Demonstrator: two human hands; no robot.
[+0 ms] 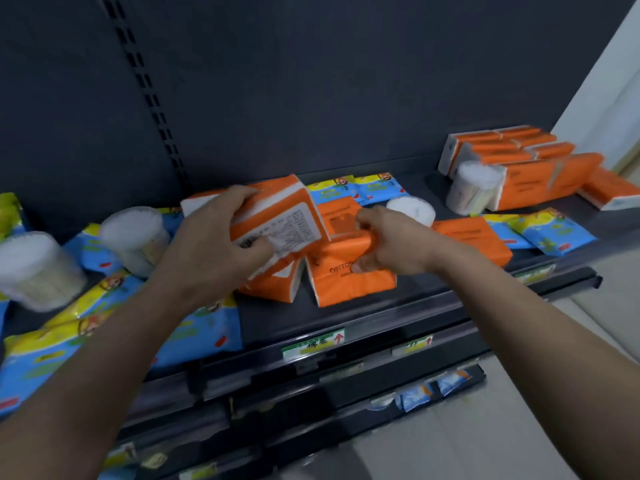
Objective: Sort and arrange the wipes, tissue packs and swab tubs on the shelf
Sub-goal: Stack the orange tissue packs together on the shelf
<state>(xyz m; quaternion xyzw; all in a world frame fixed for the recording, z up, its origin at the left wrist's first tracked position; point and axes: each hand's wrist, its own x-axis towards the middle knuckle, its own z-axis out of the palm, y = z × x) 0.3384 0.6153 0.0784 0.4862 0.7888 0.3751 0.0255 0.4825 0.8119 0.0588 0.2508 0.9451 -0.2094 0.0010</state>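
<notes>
My left grip [221,240] held a soft, light-looking tissue pack [294,220]; at three o'clock my right grip [384,244] squeezed a second pack [346,282].

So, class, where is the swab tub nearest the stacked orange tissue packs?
Head view, right side: the swab tub stands in front of the stacked tissue packs, left end.

The left forearm [104,358] and right forearm [519,306] are bare along all the length that shows, slim and smooth-looking. The left hand [214,237] and right hand [388,244] are bare as well, with knuckles standing out on both. Blur hides finer marks such as nails or creases of the skin.
</notes>
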